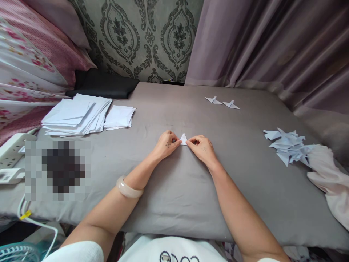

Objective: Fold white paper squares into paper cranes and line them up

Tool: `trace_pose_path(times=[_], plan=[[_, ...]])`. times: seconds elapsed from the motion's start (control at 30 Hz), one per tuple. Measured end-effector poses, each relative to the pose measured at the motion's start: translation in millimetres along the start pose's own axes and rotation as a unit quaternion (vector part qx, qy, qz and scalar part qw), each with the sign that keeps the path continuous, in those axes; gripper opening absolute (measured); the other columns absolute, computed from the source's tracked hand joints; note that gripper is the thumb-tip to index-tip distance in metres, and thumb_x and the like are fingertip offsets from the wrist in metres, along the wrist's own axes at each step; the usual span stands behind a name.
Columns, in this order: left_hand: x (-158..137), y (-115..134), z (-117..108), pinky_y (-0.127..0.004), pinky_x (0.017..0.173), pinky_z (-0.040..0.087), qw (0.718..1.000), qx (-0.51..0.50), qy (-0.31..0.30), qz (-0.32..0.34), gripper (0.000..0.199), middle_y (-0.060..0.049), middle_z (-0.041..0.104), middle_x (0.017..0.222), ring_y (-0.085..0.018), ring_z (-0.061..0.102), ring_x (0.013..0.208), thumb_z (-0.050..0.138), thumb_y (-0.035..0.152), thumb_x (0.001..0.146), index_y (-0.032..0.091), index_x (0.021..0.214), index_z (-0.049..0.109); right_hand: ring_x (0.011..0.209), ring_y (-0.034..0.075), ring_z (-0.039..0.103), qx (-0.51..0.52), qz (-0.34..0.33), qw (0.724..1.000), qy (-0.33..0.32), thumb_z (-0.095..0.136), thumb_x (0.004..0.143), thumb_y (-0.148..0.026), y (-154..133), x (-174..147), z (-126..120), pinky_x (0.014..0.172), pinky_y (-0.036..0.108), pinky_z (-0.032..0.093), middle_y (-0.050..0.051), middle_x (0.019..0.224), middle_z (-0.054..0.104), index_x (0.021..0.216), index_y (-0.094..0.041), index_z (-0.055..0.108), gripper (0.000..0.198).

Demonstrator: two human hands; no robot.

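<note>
A small white folded paper (184,139), triangular in outline with its tip pointing away from me, is held between my two hands over the middle of the table. My left hand (167,143) pinches its left lower corner between thumb and fingers. On the other side, my right hand (202,146) pinches the right lower corner. The fingertips cover both corners, so the folds there are hidden. A pale bangle sits on my left forearm.
Folded paper birds (231,104) lie at the back, and a heap of folded white paper pieces (290,145) is at right beside a pale cloth (328,178). Paper sheets (77,116) and smaller squares (119,117) are stacked at left. A power strip (13,149) stands at the left edge.
</note>
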State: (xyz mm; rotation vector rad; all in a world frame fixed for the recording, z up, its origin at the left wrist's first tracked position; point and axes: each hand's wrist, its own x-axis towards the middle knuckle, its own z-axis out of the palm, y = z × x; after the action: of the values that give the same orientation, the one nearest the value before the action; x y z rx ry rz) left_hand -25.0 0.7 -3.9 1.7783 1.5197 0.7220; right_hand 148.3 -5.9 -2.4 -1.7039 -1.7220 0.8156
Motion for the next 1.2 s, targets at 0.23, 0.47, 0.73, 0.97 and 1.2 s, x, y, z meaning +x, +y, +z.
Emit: trace_pose_path(times=[0.23, 0.47, 0.73, 0.97, 1.2], plan=[[0, -1, 0, -0.031, 0.071, 0.044, 1.0, 0.016, 0.001, 0.011, 0.018, -0.007, 0.059, 0.09, -0.017, 0.054, 0.075, 0.059, 0.031, 0.078, 0.015, 0.071, 0.066, 0.069, 0.012, 0.054, 0.0, 0.001, 1.0, -0.004, 0.061, 0.071, -0.033, 4, 2, 1, 0.075, 0.031, 0.045, 0.004, 0.095, 0.06, 0.065, -0.021, 0.068, 0.015], [2, -3, 1, -0.03, 0.072, 0.044, 1.0, 0.026, 0.0, 0.012, 0.018, -0.006, 0.058, 0.089, -0.016, 0.053, 0.075, 0.06, 0.03, 0.079, 0.015, 0.069, 0.062, 0.072, 0.013, 0.056, 0.017, 0.013, 1.0, -0.01, 0.06, 0.071, -0.03, 5, 3, 3, 0.076, 0.031, 0.045, 0.005, 0.098, 0.058, 0.063, -0.02, 0.069, 0.016], [4, -7, 2, -0.03, 0.07, 0.043, 0.999, 0.027, -0.006, 0.025, 0.016, -0.006, 0.056, 0.085, -0.015, 0.052, 0.072, 0.061, 0.028, 0.079, 0.015, 0.069, 0.063, 0.071, 0.014, 0.056, 0.019, 0.009, 1.0, -0.007, 0.06, 0.07, -0.028, 10, 7, 7, 0.073, 0.031, 0.046, 0.005, 0.096, 0.059, 0.061, -0.02, 0.07, 0.016], [2, -13, 5, -0.03, 0.071, 0.044, 0.998, 0.055, -0.004, 0.042, 0.014, -0.007, 0.056, 0.091, -0.016, 0.052, 0.076, 0.06, 0.027, 0.081, 0.015, 0.074, 0.061, 0.069, 0.013, 0.054, 0.003, -0.001, 1.0, -0.015, 0.061, 0.071, -0.029, 10, 7, 6, 0.073, 0.03, 0.045, 0.005, 0.096, 0.059, 0.063, -0.019, 0.068, 0.015], [-5, -13, 9, -0.03, 0.077, 0.045, 0.972, 0.144, 0.025, 0.184, 0.012, -0.007, 0.056, 0.093, -0.018, 0.051, 0.086, 0.045, 0.017, 0.089, 0.016, 0.093, 0.056, 0.066, 0.012, 0.053, -0.039, -0.043, 0.998, 0.016, 0.062, 0.077, -0.026, 9, 0, 5, 0.069, 0.027, 0.043, 0.001, 0.085, 0.058, 0.075, -0.02, 0.064, 0.007]])
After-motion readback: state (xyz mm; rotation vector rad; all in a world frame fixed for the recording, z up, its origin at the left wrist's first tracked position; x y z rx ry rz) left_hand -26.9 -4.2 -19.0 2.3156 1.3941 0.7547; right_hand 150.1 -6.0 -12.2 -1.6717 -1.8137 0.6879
